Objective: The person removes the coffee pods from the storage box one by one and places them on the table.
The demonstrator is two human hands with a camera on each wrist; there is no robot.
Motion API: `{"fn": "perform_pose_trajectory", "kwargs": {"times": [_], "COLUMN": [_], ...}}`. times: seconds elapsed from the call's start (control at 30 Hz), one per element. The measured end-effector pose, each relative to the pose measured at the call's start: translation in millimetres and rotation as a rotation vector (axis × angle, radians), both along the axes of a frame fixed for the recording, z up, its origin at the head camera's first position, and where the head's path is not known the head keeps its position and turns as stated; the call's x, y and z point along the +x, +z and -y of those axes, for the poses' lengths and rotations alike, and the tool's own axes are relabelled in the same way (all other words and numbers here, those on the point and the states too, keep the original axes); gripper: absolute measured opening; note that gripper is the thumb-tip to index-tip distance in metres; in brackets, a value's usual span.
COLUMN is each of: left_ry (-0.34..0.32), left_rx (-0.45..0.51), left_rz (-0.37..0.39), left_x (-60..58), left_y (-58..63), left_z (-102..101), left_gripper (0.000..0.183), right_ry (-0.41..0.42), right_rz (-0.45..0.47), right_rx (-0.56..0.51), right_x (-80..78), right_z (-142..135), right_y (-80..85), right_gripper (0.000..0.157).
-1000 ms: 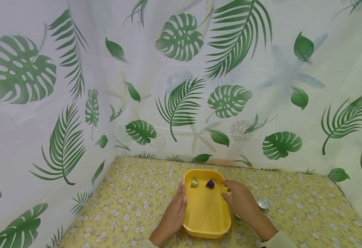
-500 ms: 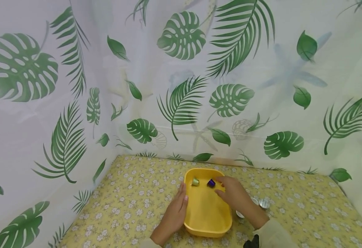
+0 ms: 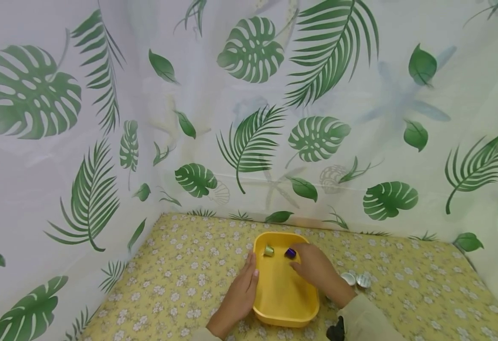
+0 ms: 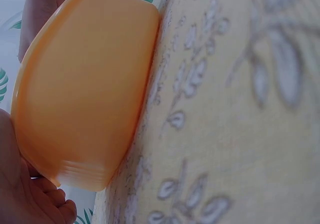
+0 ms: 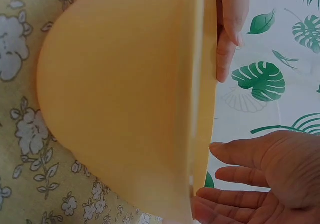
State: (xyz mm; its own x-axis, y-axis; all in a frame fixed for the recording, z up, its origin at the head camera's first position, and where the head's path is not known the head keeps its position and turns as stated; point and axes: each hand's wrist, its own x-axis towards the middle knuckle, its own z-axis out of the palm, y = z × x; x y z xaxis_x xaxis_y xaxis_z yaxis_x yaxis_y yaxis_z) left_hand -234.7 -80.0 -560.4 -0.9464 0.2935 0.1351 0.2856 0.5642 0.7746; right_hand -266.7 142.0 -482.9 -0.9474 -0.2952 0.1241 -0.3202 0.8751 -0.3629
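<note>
A yellow plastic tub [image 3: 285, 300] stands in front of me on the cloth. Inside its far end lie a light green coffee capsule [image 3: 269, 250] and a purple coffee capsule [image 3: 290, 253]. My left hand [image 3: 239, 289] holds the tub's left side, thumb at the rim and fingers along the outer wall. Over the right rim reaches my right hand [image 3: 317, 270], thumb and fingers apart, with the fingers right beside the purple capsule. Contact with that capsule is not clear. In the right wrist view the tub's wall [image 5: 120, 98] hides both capsules, and the right hand [image 5: 260, 176] shows beyond the rim.
Two round silver-topped pieces, probably capsules, lie right of the tub: one silver top [image 3: 348, 278] by the right forearm, another silver top [image 3: 363, 281] beside it. A yellow floral cloth [image 3: 181, 274] covers the table. White leaf-printed sheets [image 3: 249, 142] enclose the back and sides.
My right hand has moved left over the rim and into the tub, up to the purple capsule. The silver tops came into fuller view behind the forearm. The left hand stays put.
</note>
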Motion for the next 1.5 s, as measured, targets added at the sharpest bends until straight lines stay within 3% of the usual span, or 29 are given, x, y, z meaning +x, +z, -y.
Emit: {"fn": "perform_pose_trajectory", "kwargs": {"times": [0.47, 0.67, 1.5], "left_ry": [-0.010, -0.013, -0.015], "left_rx": [-0.005, 0.000, 0.010], "left_rz": [0.015, 0.018, 0.006], "left_x": [0.8, 0.4, 0.3], "left_y": [2.4, 0.9, 0.5], "left_z": [1.5, 2.0, 1.2], "left_gripper": [0.070, 0.071, 0.070], "right_ry": [0.033, 0.005, -0.041], "right_rz": [0.078, 0.146, 0.102], "right_rx": [0.041, 0.041, 0.125], "right_x": [-15.7, -24.4, -36.9], "right_z": [5.2, 10.6, 20.5], "right_y": [-0.4, -1.6, -14.8], "right_gripper": [0.037, 0.016, 0.017]}}
